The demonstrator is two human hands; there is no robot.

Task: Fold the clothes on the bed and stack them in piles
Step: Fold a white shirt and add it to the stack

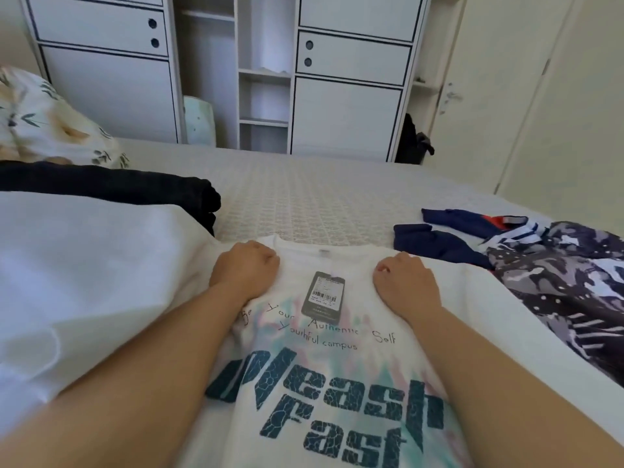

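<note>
Bed (320,197) mid-frame: left hand (244,265), right hand (405,278) fingers curled, pinching white T-shirt (331,366) shoulders; likely next, fold inward.

Head view looks forward and down across the bed (324,197) (close, wide-angle).

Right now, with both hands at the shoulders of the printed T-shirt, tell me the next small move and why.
Probably tuck the grey hang tag inside the neckline before folding. The white T-shirt lies flat, print up, on the bed, with the left hand and right hand gripping its shoulders, and the tag lies loose on the chest where a fold would trap it.
</note>
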